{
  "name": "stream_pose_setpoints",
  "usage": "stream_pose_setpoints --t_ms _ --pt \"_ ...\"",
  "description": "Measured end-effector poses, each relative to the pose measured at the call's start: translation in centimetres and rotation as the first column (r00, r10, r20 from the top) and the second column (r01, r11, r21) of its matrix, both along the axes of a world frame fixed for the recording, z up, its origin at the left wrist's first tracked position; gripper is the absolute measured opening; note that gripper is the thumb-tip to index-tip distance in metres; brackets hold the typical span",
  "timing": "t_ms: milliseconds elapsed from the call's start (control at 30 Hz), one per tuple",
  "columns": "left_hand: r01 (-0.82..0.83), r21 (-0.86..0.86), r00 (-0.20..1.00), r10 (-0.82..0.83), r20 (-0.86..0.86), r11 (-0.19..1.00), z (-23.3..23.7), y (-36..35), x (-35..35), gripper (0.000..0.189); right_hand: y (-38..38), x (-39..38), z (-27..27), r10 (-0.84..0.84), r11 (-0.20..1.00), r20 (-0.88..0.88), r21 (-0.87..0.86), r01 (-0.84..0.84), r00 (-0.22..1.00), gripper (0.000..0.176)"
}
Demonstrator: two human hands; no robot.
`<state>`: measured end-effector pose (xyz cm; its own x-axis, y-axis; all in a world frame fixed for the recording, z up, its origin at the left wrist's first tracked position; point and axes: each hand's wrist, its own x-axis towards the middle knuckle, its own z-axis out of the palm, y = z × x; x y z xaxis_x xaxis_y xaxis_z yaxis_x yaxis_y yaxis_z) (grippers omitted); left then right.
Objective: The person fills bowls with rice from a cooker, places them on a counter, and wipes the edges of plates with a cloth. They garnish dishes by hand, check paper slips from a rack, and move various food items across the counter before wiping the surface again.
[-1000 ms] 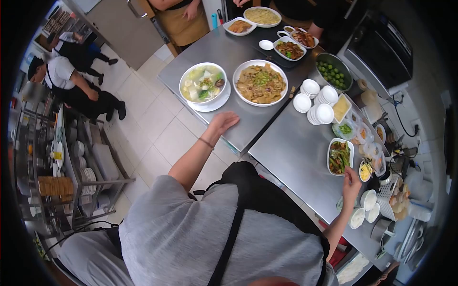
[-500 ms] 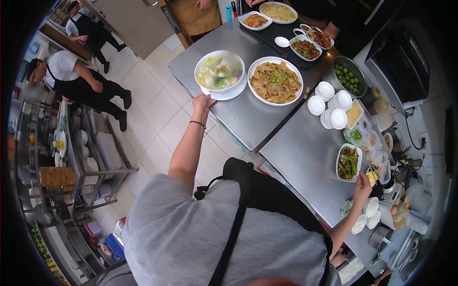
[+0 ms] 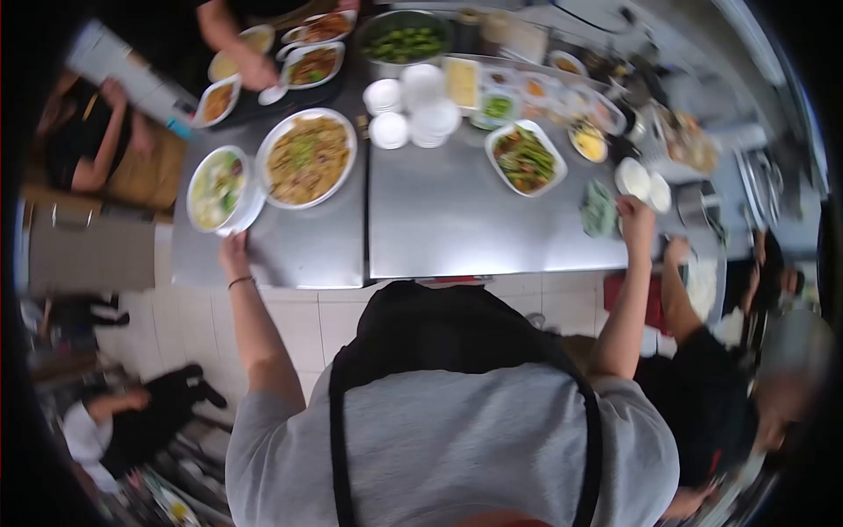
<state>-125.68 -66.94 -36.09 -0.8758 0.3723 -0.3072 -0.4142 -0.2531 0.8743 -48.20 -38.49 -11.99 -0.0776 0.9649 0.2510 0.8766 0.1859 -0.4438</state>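
Observation:
My left hand is closed on the edge of a white plate. On that plate stands a white bowl of soup with greens and pale pieces. Right beside it is a large oval dish of noodles. My right hand is closed at the right side of the counter, between a green cloth and small white bowls; its fingertips are blurred, and what they hold, if anything, I cannot make out. A rectangular white dish of green vegetables and meat sits to its left.
Stacked white dishes and a metal pot of green fruits stand at the back. Across the counter, a co-worker's hand is at a small white dish. Another person's arm is close on my right.
My view has swung to the right. My right hand has moved from beside the vegetable dish to near the green cloth and white bowls. My left hand stays at the plate under the soup.

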Motion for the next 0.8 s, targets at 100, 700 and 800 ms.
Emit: stream_pose_setpoints --t_ms 100,700,800 --pt "0.061 -0.028 0.998 -0.061 -0.01 0.998 1.9 1.6 0.4 0.016 -1.5 2.0 -1.3 -0.102 0.992 -0.107 -0.087 0.093 0.989 0.011" --pt "-0.108 -0.19 0.987 0.129 0.099 0.976 8.0 -2.3 5.0 0.038 -11.2 -6.7 -6.9 0.383 0.509 -0.475 -0.607 -0.61 0.792 0.028" --pt "-0.197 -0.193 0.975 0.212 0.064 0.961 8.4 -7.8 7.9 0.036 -10.9 -8.7 -8.2 0.423 0.621 -0.538 -0.414 -0.666 0.729 0.03"
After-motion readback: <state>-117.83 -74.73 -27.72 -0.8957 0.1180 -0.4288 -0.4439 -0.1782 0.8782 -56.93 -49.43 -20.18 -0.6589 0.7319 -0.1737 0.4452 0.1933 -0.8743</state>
